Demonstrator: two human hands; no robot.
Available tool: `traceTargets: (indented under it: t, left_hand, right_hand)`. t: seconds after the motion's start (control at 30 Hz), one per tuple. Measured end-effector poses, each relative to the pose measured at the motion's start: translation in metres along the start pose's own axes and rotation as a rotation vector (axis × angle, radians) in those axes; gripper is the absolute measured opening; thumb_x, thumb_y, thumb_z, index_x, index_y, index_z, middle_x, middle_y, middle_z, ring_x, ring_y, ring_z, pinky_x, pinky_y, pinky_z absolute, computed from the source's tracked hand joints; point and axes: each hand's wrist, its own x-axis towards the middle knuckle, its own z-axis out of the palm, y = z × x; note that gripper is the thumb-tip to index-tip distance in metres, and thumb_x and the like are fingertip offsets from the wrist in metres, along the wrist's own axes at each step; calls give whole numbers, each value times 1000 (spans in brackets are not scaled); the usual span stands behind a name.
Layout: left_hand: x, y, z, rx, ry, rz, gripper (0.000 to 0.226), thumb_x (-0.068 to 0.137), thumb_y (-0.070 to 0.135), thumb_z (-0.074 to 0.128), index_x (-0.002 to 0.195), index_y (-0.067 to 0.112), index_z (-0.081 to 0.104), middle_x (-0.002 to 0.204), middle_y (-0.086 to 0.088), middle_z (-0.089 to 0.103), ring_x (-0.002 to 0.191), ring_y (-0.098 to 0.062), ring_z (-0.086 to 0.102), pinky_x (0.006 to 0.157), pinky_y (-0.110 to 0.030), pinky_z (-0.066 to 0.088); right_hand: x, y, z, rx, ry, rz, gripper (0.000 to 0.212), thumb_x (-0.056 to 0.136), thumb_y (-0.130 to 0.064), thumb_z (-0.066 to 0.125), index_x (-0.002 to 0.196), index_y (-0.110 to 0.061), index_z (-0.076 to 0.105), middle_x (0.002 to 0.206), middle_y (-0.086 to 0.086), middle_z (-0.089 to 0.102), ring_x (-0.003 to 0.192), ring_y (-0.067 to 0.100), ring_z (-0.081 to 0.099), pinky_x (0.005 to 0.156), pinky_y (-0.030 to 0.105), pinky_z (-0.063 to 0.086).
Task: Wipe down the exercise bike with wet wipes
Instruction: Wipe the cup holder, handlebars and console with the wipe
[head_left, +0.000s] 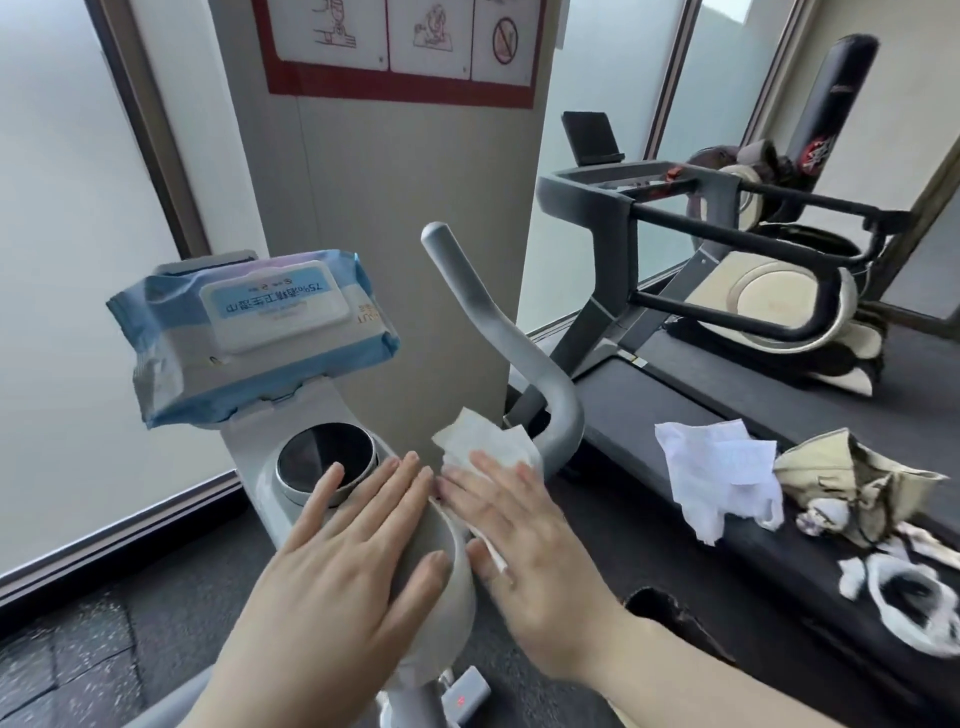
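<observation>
The white exercise bike (249, 457) stands right in front of me, with a round black dial (324, 460) on its head and a grey curved handlebar (498, 332) rising to the right. My left hand (358, 551) lies flat with straight fingers on the grey rounded part of the bike head. My right hand (524, 530) presses a white wet wipe (488, 441) against the bike at the foot of the handlebar, fingers straight. A blue pack of wet wipes (254, 332), lid closed, rests on the bike's holder above the dial.
A treadmill (649, 395) stands to the right; on its belt lie a crumpled white tissue (722, 467), a beige bag (857, 478) and a white bag with dark waste (909, 597). Behind it is other gym gear (779, 291). A pillar with a red-framed sign (400, 47) rises ahead.
</observation>
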Motion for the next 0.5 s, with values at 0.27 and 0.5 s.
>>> traceTargets:
  t: [0.27,0.5]
  left_hand:
    - [-2,6,-4,-40,-30,-44,57,94,45,31,135,15,57,143,5,50,136,-2,31,115,-31,13]
    - [-23,0,-12,-57,-28,-19,61,102,47,17,134,17,58,141,6,52,135,-7,34,110,-25,18]
  right_hand:
    - [35,34,-2,42,421,431,41,99,-31,35,85,-16,70,93,-3,66,112,13,53,109,48,31]
    - [29,31,-8,-86,192,96,39,100,-34,34,96,-18,70,97,-4,69,98,18,60,101,39,40]
